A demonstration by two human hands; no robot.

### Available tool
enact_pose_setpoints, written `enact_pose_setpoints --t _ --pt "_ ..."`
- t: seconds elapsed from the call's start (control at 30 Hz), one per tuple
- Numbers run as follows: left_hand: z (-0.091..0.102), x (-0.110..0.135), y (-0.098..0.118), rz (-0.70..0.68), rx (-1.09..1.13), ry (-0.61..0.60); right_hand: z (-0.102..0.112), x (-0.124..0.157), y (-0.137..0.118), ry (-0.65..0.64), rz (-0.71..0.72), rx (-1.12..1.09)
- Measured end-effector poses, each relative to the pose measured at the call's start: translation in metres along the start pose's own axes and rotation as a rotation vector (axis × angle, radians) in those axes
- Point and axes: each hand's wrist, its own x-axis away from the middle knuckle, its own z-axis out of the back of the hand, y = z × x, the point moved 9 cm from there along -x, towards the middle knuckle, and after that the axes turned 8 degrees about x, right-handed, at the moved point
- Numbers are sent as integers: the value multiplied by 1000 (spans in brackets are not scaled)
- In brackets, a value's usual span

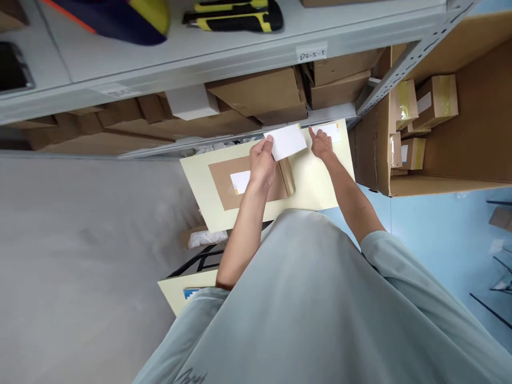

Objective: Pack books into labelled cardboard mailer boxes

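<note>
My left hand [261, 164] pinches a white paper slip [289, 143] between thumb and fingers, above a pale yellow tabletop [316, 189]. Below that hand lies a flat brown cardboard box [222, 184] with a white label [240, 182] on its top, partly covered by my wrist and fingers. My right hand [322, 144] rests at the far right of the tabletop, index finger stretched out, over the edge of another white slip [333, 132] with orange marks. Nothing shows in its grip.
A metal shelf [240, 45] runs across the front, carrying a yellow-black utility knife [236, 16]. Brown cartons [260, 90] fill the level below. At right, a large open carton [452, 184] holds several small taped boxes [438, 101]. Another pale yellow surface [170, 290] stands lower left.
</note>
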Motion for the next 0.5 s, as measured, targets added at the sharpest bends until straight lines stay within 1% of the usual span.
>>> enact_pose_setpoints --t 0.07,0.13,0.2,0.23,0.27,0.3,0.33,0.37,0.43,0.5 --pt "17 31 27 58 79 -61 9 3 0 3 -9 -4" --pt "42 59 48 113 152 -85 19 12 0 19 -21 -52" --pt "70 79 63 142 210 -78 31 33 -6 81 -18 -161" --pt "84 87 68 147 229 -67 38 49 -12 136 2 -249" --pt "98 93 71 150 243 -54 46 71 -21 211 38 -360" --pt "111 98 73 153 252 -41 55 98 -34 281 108 -495" --pt "123 102 74 155 259 -29 62 128 -49 334 180 -631" --pt "134 105 75 156 265 -22 67 160 -65 358 241 -749" --pt "149 110 79 152 280 -20 68 219 -104 302 308 -919" --pt "159 113 84 146 293 -39 66 265 -142 220 324 -1016"
